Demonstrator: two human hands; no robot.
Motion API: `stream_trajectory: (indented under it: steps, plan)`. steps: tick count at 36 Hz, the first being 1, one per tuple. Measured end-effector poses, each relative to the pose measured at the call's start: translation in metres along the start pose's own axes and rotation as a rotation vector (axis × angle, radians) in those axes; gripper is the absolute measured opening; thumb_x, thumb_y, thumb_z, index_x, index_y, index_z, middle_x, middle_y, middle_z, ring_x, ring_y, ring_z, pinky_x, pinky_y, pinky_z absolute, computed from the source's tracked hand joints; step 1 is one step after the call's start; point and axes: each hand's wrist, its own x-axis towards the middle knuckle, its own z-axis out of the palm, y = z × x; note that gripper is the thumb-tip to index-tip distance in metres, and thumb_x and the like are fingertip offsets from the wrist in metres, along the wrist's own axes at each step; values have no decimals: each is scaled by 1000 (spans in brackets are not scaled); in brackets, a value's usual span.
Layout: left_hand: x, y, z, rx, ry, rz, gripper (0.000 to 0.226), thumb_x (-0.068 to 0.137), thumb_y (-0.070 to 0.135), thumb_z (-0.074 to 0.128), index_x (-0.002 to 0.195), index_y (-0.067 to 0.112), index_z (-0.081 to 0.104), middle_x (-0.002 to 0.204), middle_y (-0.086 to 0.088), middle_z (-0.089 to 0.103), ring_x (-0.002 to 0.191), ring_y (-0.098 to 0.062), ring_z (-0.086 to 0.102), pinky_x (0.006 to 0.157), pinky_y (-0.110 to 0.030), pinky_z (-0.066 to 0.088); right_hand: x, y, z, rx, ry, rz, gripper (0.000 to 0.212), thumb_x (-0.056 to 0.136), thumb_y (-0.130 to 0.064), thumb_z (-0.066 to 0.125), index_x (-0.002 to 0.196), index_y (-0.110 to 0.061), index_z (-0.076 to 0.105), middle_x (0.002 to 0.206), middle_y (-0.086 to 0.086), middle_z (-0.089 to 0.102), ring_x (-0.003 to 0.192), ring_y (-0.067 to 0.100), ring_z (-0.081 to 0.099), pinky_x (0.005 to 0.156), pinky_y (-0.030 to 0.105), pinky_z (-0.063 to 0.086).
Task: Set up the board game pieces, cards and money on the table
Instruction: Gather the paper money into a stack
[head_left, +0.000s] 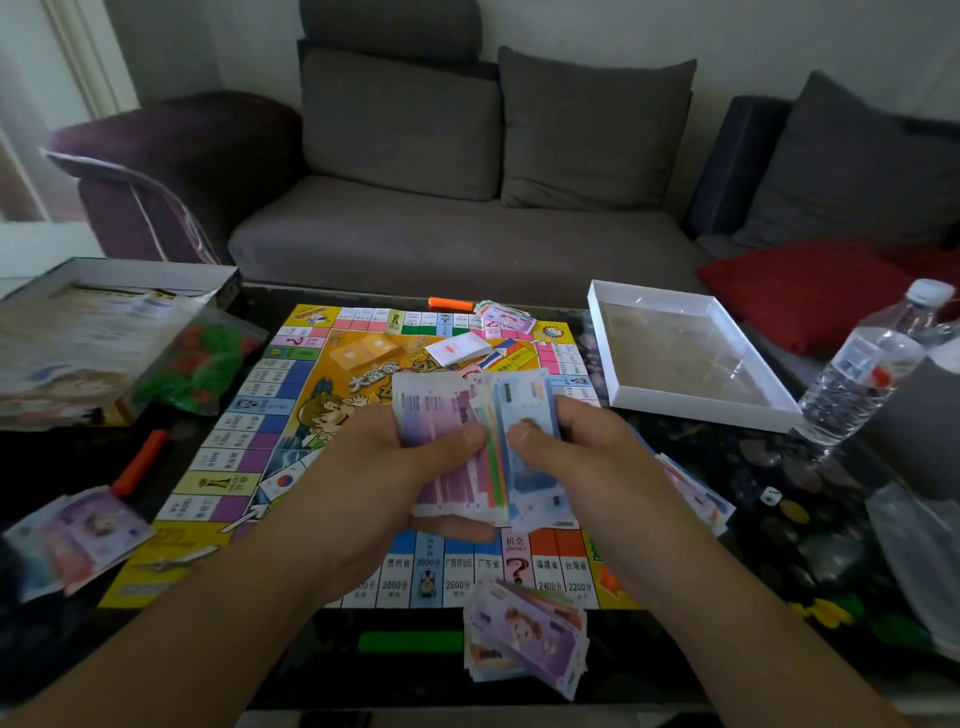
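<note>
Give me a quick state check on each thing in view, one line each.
left hand: gripping the fanned play money
right hand: gripping the same notes
play money: fanned, held above the board
game board: unfolded flat on the table
white tray: open, nothing visible inside
water bottle: capped, upright
dice: lying on the table
bag of houses: lying beside the board
</note>
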Motion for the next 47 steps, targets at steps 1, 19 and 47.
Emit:
stream_trajectory:
  steps: [1, 19, 47]
  plan:
    - [0, -1, 0, 14, 14, 11, 25, 96, 14, 67, 120, 12, 72, 105, -13, 80, 91, -34, 79, 63, -47, 66, -1, 0, 2, -5, -3, -5, 20, 105, -25, 61, 120, -29, 74, 108, -5, 79, 98, 20, 77, 93, 56, 60]
    - [1, -2, 1, -22, 47, 34, 24, 93, 7, 69, 116, 9, 73, 103, -14, 80, 88, -35, 79, 61, -45, 66, 2, 4, -2, 96, -23, 6, 20, 104, -26, 64, 120, -26, 75, 108, 2, 79, 99, 28, 77, 92, 61, 59]
    - [5, -1, -5, 55, 108, 22, 23, 93, 14, 73, 114, 10, 76, 102, -8, 81, 90, -30, 79, 68, -49, 66, 2, 0, -12, 135, 47, 21, 19, 107, -25, 57, 116, -29, 73, 100, 0, 81, 86, 26, 79, 80, 50, 65]
